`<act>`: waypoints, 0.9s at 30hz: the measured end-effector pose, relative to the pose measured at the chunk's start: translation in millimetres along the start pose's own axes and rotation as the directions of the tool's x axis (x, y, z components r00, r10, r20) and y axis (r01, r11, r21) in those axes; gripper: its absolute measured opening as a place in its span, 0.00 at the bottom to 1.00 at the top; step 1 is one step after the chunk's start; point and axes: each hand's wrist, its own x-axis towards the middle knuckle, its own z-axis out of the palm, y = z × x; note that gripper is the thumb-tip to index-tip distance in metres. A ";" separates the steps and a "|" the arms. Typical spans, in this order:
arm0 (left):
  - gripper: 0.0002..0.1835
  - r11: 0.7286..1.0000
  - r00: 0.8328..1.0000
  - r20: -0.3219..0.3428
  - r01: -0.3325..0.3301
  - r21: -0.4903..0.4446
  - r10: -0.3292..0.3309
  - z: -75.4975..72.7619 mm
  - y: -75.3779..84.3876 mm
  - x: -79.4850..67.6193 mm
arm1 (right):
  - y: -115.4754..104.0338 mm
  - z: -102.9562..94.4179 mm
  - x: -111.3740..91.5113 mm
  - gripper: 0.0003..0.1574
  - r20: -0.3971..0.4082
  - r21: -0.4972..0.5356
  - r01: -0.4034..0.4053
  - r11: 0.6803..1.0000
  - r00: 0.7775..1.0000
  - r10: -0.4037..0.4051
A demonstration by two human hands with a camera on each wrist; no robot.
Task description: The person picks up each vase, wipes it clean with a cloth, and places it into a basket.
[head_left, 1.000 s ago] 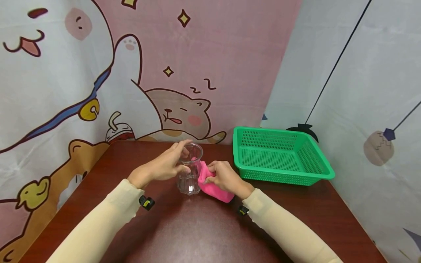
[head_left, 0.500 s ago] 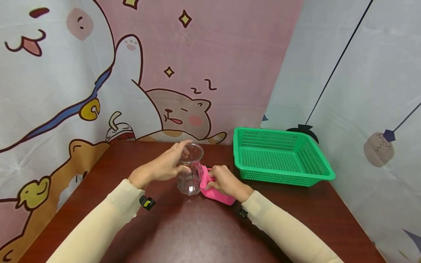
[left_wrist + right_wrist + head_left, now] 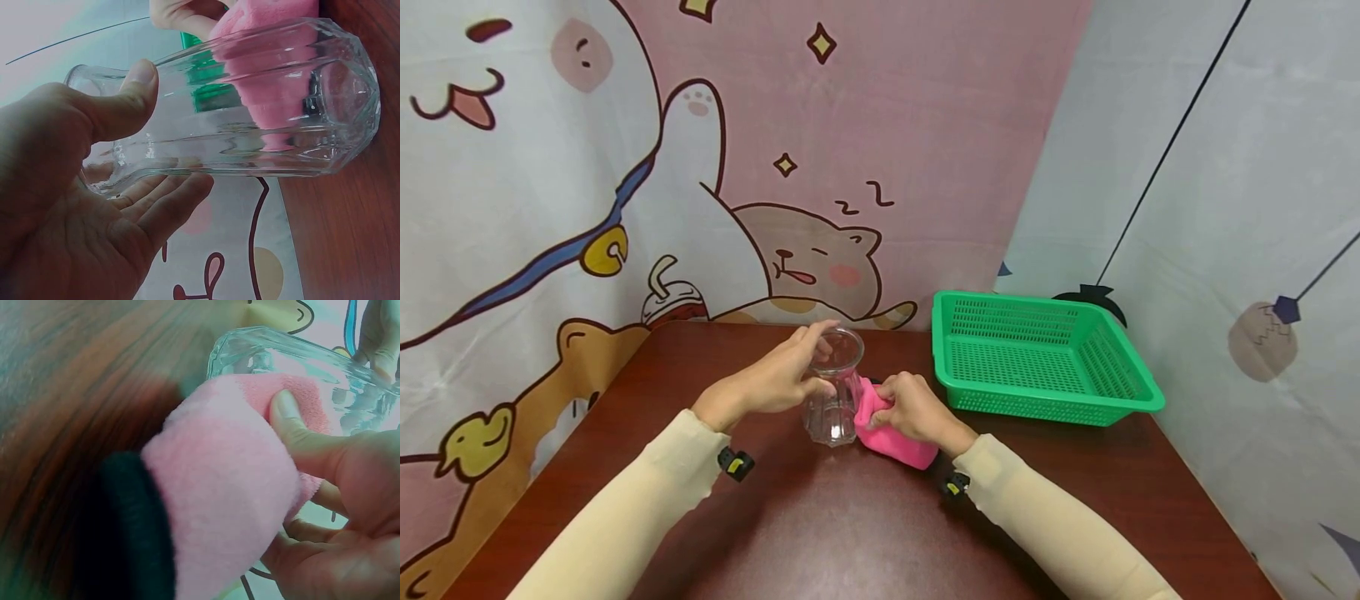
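A clear glass vase [image 3: 831,421] with a flared rim and faceted sides stands upright on the table. My left hand [image 3: 775,371] holds it near the neck, thumb on the near side and fingers round the far side, as the left wrist view shows of the vase [image 3: 250,119]. My right hand [image 3: 919,410] pinches a pink fluffy cloth [image 3: 898,446] and presses it to the vase's right side. In the right wrist view the thumb lies on the cloth [image 3: 225,469]. A dark edge [image 3: 137,519] borders the cloth there; I cannot tell what it is.
A green plastic basket [image 3: 1045,404] with perforated sides stands at the back right of the brown table [image 3: 820,533]. Cartoon-printed cloth [image 3: 925,167] hangs behind and along the sides of the table.
My right hand and the pink cloth have moved slightly down along the vase's side and a little to the right. The left hand and the vase stay in place.
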 end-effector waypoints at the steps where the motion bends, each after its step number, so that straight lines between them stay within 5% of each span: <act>1: 0.51 1.000 1.000 0.000 0.003 0.002 -0.003 0.0 -0.1 0.1 | 0.0 -0.2 0.3 0.32 -0.001 0.019 -0.005 1.000 1.000 0.005; 7: 0.51 1.000 1.000 -0.002 0.010 0.011 -0.010 -1.6 -0.2 0.6 | -3.3 -4.8 1.8 0.07 -0.039 0.110 -0.015 0.994 0.999 0.020; 27: 0.51 1.000 1.000 0.006 0.003 -0.004 -0.003 -2.2 -0.5 0.9 | -23.2 -25.2 16.4 0.10 -0.215 0.232 0.126 0.965 0.974 -0.075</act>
